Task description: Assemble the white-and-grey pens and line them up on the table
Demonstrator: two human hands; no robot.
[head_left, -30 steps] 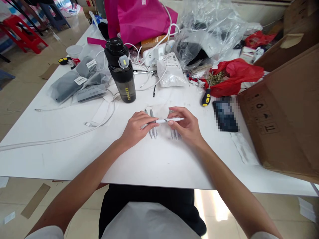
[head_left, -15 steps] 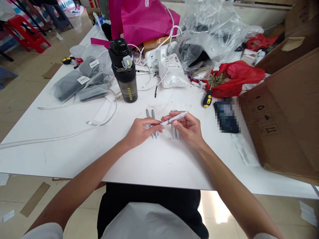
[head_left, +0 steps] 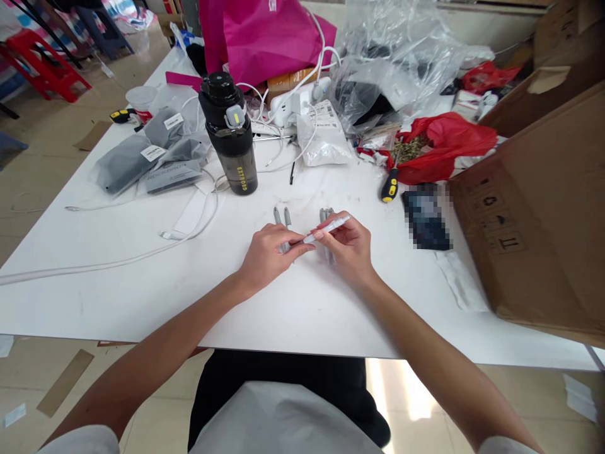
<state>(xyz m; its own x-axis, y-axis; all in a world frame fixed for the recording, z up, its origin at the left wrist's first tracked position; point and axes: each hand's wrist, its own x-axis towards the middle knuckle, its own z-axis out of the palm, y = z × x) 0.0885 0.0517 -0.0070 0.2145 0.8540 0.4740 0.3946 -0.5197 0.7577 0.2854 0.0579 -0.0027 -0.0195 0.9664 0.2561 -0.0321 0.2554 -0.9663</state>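
My right hand (head_left: 346, 248) pinches a thin white pen (head_left: 331, 226), tilted up to the right. My left hand (head_left: 270, 255) has its fingers curled, its fingertips at the pen's lower left end. Under my left hand lie two grey pens (head_left: 282, 217) side by side on the white table (head_left: 142, 284). More grey pens (head_left: 326, 215) lie under my right hand, mostly hidden by it.
A dark water bottle (head_left: 230, 135) stands just beyond the pens. A yellow-handled screwdriver (head_left: 390, 185) and a dark flat object (head_left: 426, 215) lie to the right. A large cardboard box (head_left: 543, 208) fills the right side. White cables (head_left: 142, 252), grey packets (head_left: 142, 157) and bags crowd the back.
The white pen went from lying level between both hands to tilted, its right end raised. My left hand slid in closer to the right hand.
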